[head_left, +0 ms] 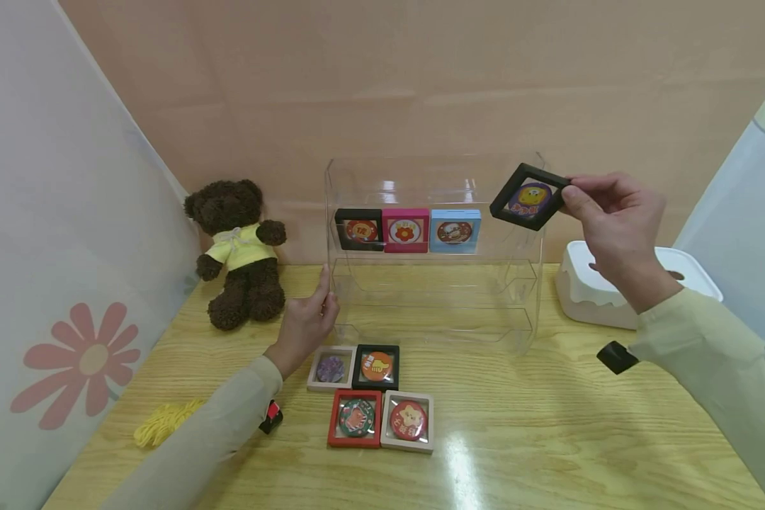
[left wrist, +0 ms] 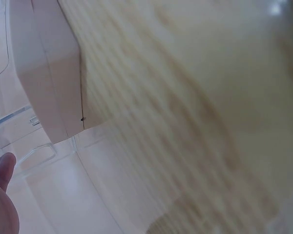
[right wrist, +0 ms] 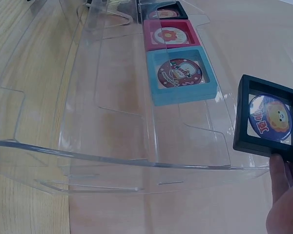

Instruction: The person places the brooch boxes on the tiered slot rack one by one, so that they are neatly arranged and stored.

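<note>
My right hand [head_left: 621, 219] pinches a black square display frame [head_left: 505, 193] by its edge, with a purple round badge inside. It is tilted in the air by the upper right of a clear acrylic rack [head_left: 433, 319]. On one tier of the rack a black frame [head_left: 339, 231], a pink frame [head_left: 405, 213] and a light blue frame [head_left: 455, 214] stand side by side. My left hand [head_left: 302, 326] points its index finger up at the rack's left edge; whether it touches is hard to tell. The right wrist view shows the held frame [right wrist: 241, 114] apart from the blue one [right wrist: 158, 95].
Several framed badges, including a red frame [head_left: 355, 444], lie on the wooden table [head_left: 548, 439] before the rack. A brown teddy bear [head_left: 239, 248] sits at left, yellow cord [head_left: 166, 423] lies nearer, and a white-lidded box [head_left: 586, 294] stands at right.
</note>
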A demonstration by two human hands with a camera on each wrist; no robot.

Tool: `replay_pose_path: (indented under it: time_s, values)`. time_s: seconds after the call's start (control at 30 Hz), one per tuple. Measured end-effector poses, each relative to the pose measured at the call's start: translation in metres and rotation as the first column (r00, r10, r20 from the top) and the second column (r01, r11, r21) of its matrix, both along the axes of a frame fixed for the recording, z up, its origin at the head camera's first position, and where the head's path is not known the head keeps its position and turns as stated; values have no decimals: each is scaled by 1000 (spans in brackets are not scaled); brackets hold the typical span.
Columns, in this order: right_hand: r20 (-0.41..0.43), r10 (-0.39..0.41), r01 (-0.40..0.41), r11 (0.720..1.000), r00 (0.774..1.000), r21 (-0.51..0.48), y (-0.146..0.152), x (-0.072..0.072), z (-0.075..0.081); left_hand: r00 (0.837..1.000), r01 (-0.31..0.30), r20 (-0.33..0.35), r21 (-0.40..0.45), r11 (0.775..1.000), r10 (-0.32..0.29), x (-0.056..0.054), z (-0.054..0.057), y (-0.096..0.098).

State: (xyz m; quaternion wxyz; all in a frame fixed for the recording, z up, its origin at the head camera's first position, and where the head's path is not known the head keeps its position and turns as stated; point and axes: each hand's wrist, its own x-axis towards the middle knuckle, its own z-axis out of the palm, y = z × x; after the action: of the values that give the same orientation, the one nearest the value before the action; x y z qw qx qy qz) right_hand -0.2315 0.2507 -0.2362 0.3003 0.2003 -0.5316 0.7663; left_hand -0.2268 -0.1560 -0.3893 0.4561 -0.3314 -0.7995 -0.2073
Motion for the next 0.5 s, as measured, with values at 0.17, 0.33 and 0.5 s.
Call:
replay_pose_path:
  time_s: [0.17, 0.33, 0.5]
  values:
    - [-8, -45, 45, 999, 999, -14, -1, -8, 0, 1000, -1, 7, -1, 1000, 1, 0, 0, 0]
    - [-56, -19, 16, 998, 998, -68, -4, -16, -1, 1000, 3, 10, 2, 1000, -3, 0, 0, -1]
    - [-83, -20, 16, 999, 996, -43, -5, -21, -2, 1000, 12, -4, 6, 1000, -12, 2, 2, 0]
